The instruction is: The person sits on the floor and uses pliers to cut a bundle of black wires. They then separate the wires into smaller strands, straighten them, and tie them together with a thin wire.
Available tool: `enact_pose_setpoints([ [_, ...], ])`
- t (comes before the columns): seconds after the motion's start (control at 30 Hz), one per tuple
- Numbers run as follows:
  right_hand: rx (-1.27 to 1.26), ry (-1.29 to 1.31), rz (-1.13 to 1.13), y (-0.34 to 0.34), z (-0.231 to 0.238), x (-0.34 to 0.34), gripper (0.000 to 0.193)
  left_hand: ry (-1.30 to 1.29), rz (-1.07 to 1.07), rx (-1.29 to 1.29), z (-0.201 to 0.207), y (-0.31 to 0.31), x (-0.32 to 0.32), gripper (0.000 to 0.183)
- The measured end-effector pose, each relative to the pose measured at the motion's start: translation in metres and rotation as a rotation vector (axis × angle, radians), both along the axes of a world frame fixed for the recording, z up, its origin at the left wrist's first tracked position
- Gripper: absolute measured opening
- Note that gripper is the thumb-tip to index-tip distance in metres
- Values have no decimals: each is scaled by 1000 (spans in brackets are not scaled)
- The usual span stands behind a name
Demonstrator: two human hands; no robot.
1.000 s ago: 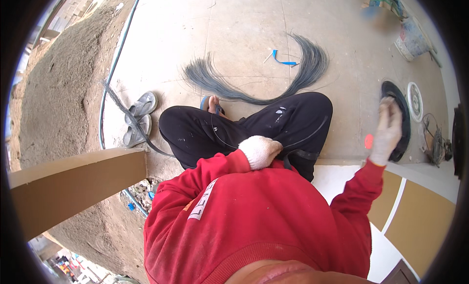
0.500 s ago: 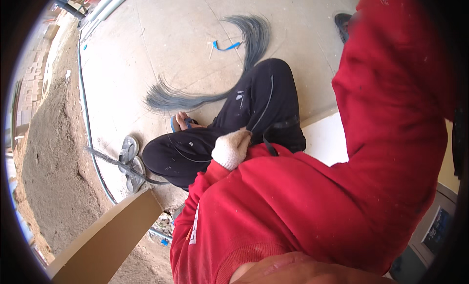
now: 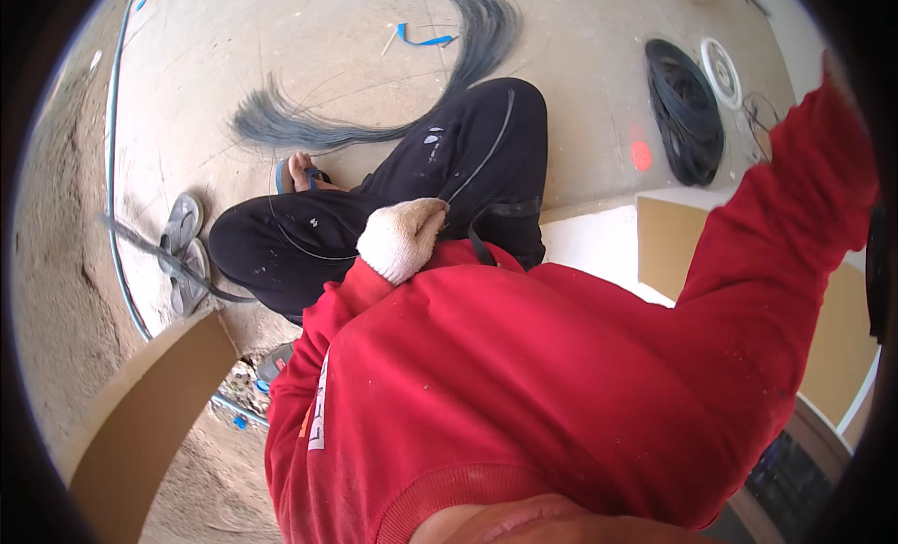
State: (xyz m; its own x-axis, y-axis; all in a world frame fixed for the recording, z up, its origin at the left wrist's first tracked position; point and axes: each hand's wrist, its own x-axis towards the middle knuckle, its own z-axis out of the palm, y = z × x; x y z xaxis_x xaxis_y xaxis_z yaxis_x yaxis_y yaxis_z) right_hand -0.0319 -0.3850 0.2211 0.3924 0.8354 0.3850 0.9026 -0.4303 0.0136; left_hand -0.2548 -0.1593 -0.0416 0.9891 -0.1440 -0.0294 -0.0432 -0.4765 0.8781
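My left hand (image 3: 402, 240), in a white knitted glove, is closed at my lap. A thin grey wire (image 3: 486, 156) runs from its fingertips over my dark trousers, and another thin strand curves across the other thigh. My right arm is stretched far out to the right. Only a blurred sliver of my right hand (image 3: 839, 76) shows at the picture's dark rim, its fingers hidden. In front of my crossed legs lies a long curved bundle of grey wires (image 3: 374, 135) with splayed ends. A second, thinner wire bundle (image 3: 154, 249) lies across grey sandals (image 3: 182, 231) at the left.
A blue strap (image 3: 426, 42) lies by the bundle on the concrete floor. A dark coil (image 3: 686, 114) and a white ring (image 3: 720, 73) are at the far right. Beige low walls (image 3: 154, 413) stand at both sides. A pale hose (image 3: 114, 170) edges the dirt at left.
My right arm has swung outward and down, uncovering the dark coil and white ring. The whole view has shifted. My left hand stays closed at my lap.
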Motion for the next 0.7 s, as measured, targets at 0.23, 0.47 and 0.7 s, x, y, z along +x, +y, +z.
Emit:
enact_pose_setpoints([
  [0.23, -547, 504, 400, 10, -230, -81, 38, 67, -72, 36, 2, -3, 1, 26],
  [0.47, -151, 376, 434, 19, -226, -83, 39, -321, 564, 391, 66, 82, -34, 53],
  [0.7, -108, 354, 488, 25, -223, -72, 37, 67, 483, 627, 88, 143, -116, 26],
])
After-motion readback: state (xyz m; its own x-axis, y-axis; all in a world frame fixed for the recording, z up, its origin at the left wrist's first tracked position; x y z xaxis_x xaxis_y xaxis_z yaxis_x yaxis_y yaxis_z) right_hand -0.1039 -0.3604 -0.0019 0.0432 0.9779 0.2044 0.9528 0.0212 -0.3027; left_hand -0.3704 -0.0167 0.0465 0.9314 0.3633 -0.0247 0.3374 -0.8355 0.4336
